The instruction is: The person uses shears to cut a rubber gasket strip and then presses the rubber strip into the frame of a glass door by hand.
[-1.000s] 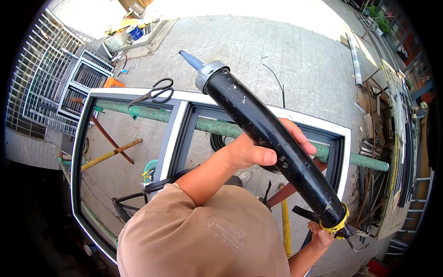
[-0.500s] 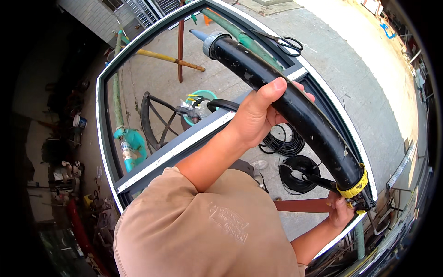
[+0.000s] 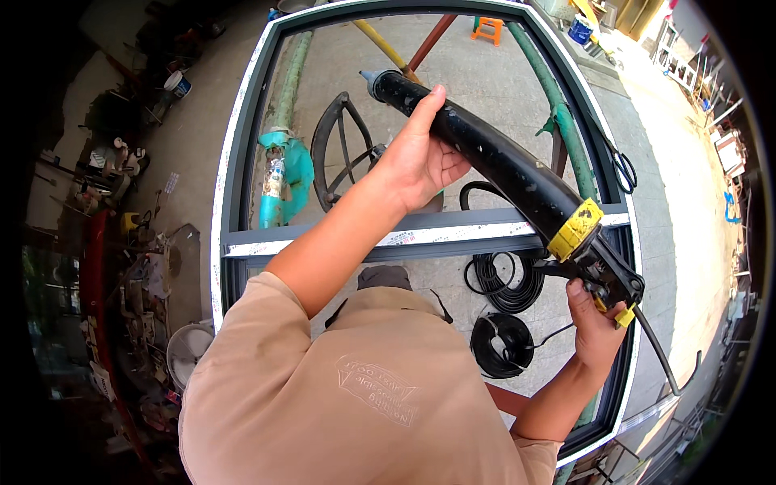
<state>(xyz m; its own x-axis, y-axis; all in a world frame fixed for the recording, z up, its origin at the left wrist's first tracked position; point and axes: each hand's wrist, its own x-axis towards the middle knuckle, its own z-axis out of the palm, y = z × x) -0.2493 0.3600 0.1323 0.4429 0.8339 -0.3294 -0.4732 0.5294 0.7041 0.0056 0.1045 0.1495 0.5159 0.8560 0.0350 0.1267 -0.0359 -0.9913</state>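
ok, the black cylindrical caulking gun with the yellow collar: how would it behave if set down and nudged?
The black cylindrical caulking gun is probably stiff: its barrel looks like one rigid tube. That roundness suggests rolling, though the dark trigger assembly behind the yellow ring-shaped collar may stop it. Likely tail-heavy, with that assembly and the bent dark rod there.

Orange stool (image 3: 488, 23), blue bucket (image 3: 580, 31) to its right, white-and-blue bucket (image 3: 177, 83) at left, black coil (image 3: 515, 301) on floor

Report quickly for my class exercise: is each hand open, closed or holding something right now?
Left hand: holding the black caulking gun towards its nozzle.
Right hand: closed on the same gun's handle end.
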